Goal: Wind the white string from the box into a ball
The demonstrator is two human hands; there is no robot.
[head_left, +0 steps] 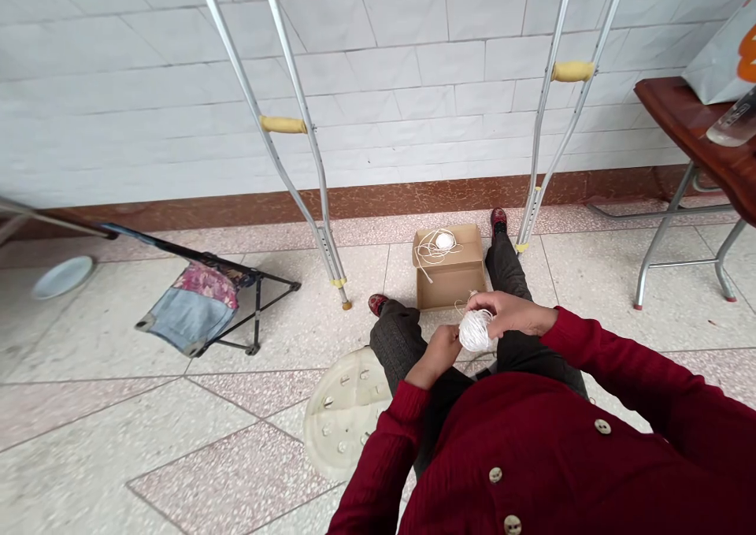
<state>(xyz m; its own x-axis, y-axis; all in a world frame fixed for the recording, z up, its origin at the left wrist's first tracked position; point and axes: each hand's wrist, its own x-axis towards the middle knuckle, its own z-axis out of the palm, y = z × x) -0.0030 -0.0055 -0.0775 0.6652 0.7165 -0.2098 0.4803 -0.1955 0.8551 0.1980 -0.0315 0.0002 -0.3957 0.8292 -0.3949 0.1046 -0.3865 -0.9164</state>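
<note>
A ball of white string [475, 331] is held above my lap. My right hand [509, 314] wraps round its upper right side, fingers closed on it. At the ball's left edge is my left hand [442, 351], its fingers pressed together; whether they pinch a strand is too small to tell. Beyond the hands, an open cardboard box [452, 288] lies on the floor between my feet. A smaller white ball [444, 241] with loose loops of string rests on its far part.
Crutches [283, 125] [572, 71] lean against the tiled wall. A folding stool [201, 306] stands at the left, near a pale dish [62, 277]. A round perforated plastic seat [346, 413] is beside my left leg. A brown table [697, 137] holds a bag and bottle.
</note>
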